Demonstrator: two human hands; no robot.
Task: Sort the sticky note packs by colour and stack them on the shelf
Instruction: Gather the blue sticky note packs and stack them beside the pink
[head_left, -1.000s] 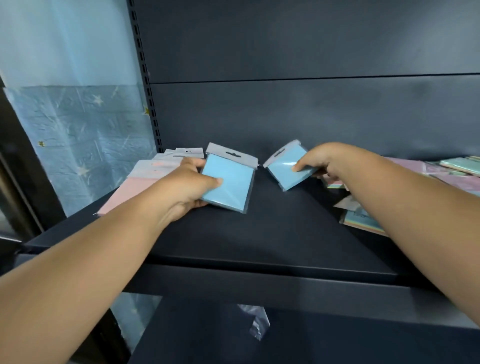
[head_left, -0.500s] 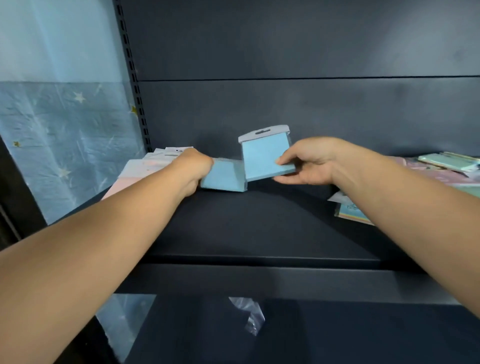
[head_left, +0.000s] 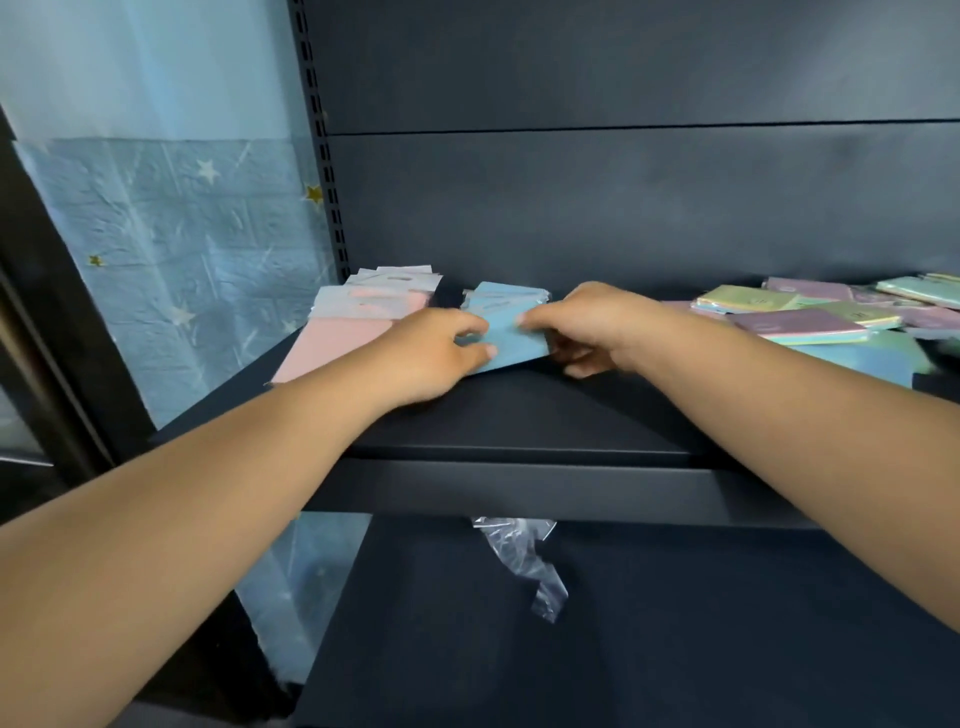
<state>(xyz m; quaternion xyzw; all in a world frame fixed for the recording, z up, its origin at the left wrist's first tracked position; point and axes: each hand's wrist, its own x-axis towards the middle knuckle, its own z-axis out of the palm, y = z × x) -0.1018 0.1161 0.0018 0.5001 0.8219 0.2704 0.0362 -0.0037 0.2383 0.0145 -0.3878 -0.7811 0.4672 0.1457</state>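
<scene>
Both hands (head_left: 436, 353) (head_left: 587, 327) gripping blue packs (head_left: 511, 332), mid-shelf (head_left: 519, 431)

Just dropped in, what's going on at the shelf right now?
A person is sorting sticky note packs by colour. Both the left hand and the right hand grip the blue packs on the dark shelf, squaring them into one pile. A pink stack lies just left of it. Mixed unsorted packs wait on the right.
</scene>
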